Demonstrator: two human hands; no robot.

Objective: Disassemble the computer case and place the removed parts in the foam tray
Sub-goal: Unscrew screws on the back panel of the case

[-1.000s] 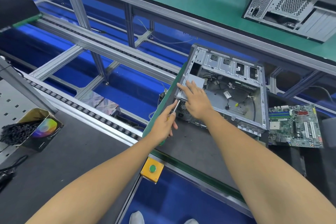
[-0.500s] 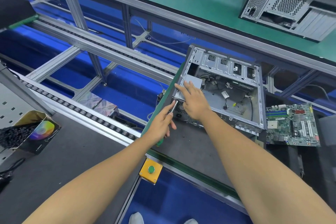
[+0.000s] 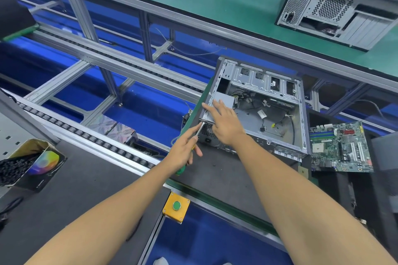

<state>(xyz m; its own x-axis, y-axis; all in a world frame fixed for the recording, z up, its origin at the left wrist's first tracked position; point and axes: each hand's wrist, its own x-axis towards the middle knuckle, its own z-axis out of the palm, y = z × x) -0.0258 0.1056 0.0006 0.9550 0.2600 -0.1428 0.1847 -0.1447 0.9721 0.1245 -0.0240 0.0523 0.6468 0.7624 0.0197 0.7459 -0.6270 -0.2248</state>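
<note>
Gripping the screwdriver (image 3: 199, 133), your left hand (image 3: 183, 153) curls round its green handle, tip at the near-left corner of the computer case (image 3: 258, 112). Your right hand (image 3: 226, 125) lies flat, fingers straight, holding nothing, on the power supply (image 3: 225, 101) inside. Beside the case lies 1 motherboard (image 3: 341, 148). Risk: a tilted tip may slip from the screw; the screw may drop.

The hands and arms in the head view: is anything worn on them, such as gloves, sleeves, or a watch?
Nothing is worn. The left hand and the right hand are bare, without gloves, rings or a watch. Both forearms are bare up to the frame edge; no sleeve is visible.
</note>
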